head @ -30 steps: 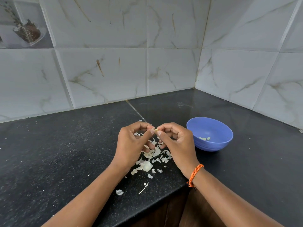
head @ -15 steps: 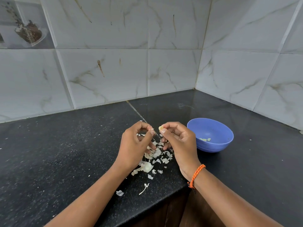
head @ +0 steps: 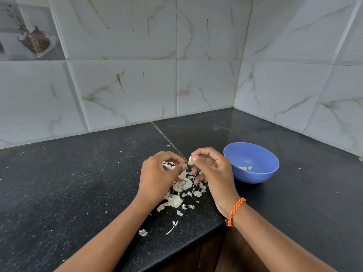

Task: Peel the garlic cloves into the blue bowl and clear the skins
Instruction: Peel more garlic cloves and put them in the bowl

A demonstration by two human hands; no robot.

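My right hand (head: 213,173) pinches a pale garlic clove (head: 190,160) between thumb and forefinger, just above the black counter. My left hand (head: 158,175) is close beside it on the left, fingers curled, with pale bits of garlic skin (head: 167,165) showing inside the curl. Below and between both hands lies a pile of loose garlic skins (head: 184,186). The blue bowl (head: 255,177) stands right of my right hand, and a few peeled cloves (head: 244,168) lie in its bottom.
The black counter (head: 78,183) runs into a tiled wall corner behind. Its front edge cuts in near my right wrist, over a wooden cabinet (head: 208,258). Stray skin scraps (head: 143,232) lie near that edge. An orange band (head: 235,211) is on my right wrist.
My hands have drawn slightly apart. The right hand lifted the clove up and away from the left thumb, and more of the pale clove shows now.
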